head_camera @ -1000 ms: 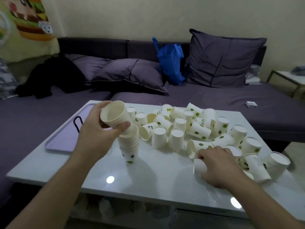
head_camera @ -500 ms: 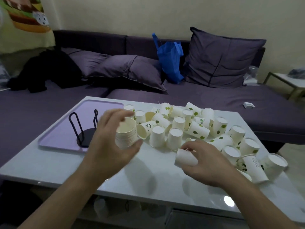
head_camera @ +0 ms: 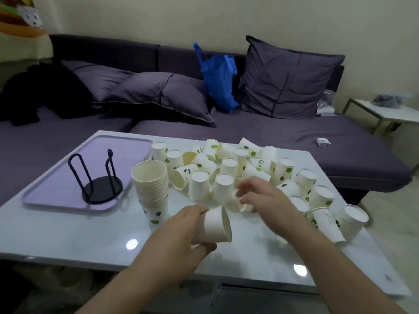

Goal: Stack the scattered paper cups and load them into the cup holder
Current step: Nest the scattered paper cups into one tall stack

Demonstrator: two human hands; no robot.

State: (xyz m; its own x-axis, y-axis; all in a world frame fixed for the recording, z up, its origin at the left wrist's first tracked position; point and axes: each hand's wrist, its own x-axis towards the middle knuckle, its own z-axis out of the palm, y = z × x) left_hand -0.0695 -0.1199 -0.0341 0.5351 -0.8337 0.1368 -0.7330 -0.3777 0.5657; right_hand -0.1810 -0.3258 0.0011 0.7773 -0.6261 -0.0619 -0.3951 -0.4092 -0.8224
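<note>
A stack of nested paper cups (head_camera: 152,189) stands upright on the white table (head_camera: 68,234), free of both hands. My left hand (head_camera: 181,236) holds a single white paper cup (head_camera: 216,225) on its side, mouth to the right. My right hand (head_camera: 263,198) is blurred over the cup pile, fingers curled on another cup (head_camera: 243,206). Several scattered white cups with green leaf prints (head_camera: 249,168) lie and stand across the table's right half. The black wire cup holder (head_camera: 99,180) stands with nothing in it on a lilac tray (head_camera: 56,184) at the left.
A purple sofa (head_camera: 272,137) with cushions and a blue bag (head_camera: 218,80) runs behind the table. A small white box (head_camera: 323,141) lies on the sofa seat. A side table (head_camera: 385,109) stands at the far right.
My left hand let go of the cup stack, which now stands alone, and took the single cup from my right hand. My right hand moved back to the pile and closed on another cup.
</note>
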